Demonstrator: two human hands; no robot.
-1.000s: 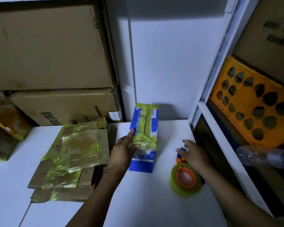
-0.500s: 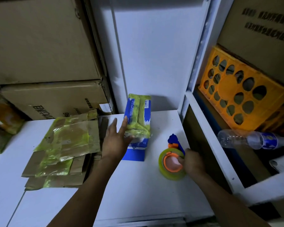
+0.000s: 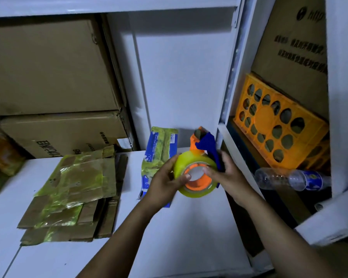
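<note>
A tape dispenser (image 3: pixel 197 169) with a yellowish clear roll, an orange core and a blue handle is lifted above the white shelf (image 3: pixel 169 237). My right hand (image 3: pixel 225 173) grips its blue handle side, a finger lying on the orange core. My left hand (image 3: pixel 165 181) holds the roll's left rim, thumb at the core's edge. Behind the roll a blue box (image 3: pixel 159 155) wrapped in yellowish tape lies on the shelf, partly hidden by my left hand.
Flattened taped cardboard pieces (image 3: pixel 72 189) lie stacked on the left. Big cardboard cartons (image 3: pixel 48 77) stand behind them. To the right, past a white upright, sit an orange crate (image 3: pixel 273 125), a plastic water bottle (image 3: pixel 289 179) and another carton (image 3: pixel 295 47).
My left hand left the blue box and came onto the tape roll. My right hand raised the dispenser off the shelf. The box now lies unheld.
</note>
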